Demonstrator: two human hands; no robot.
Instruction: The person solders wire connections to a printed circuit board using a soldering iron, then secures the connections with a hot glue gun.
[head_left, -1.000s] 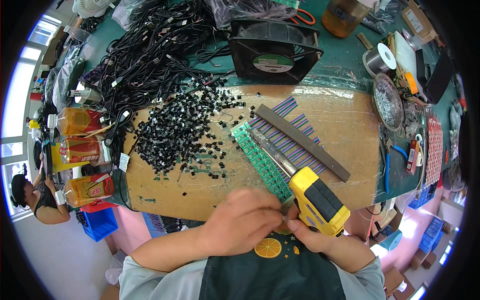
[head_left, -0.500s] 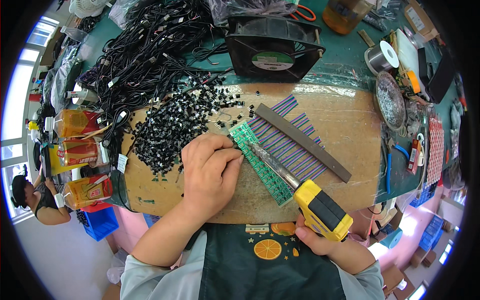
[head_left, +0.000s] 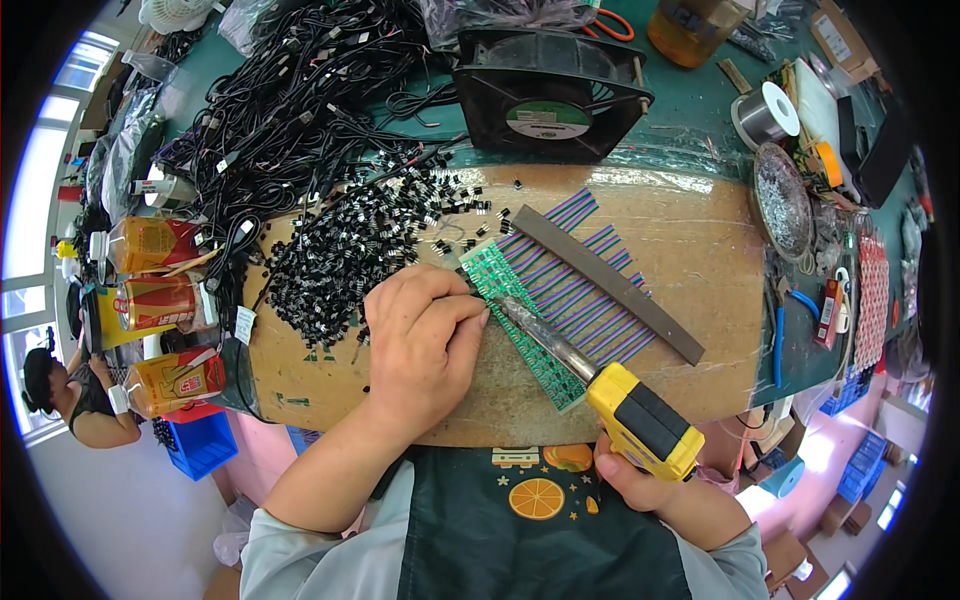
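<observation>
Your fingers (head_left: 455,310) on the left hand (head_left: 420,350) are curled shut, pinching at the near-left edge of the green circuit board strip (head_left: 520,320) on the cardboard sheet (head_left: 690,250). Your right hand (head_left: 640,485) grips the yellow soldering iron (head_left: 640,420), its tip on the strip. Black components (head_left: 350,250) lie heaped just left.

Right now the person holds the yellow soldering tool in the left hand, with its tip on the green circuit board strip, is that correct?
Not quite. The head view shows the yellow soldering tool held in the right hand, not the left. The left hand rests with its fingertips at the green circuit board strip, beside the pile of small black parts. The tool's tip does reach the strip.
</observation>
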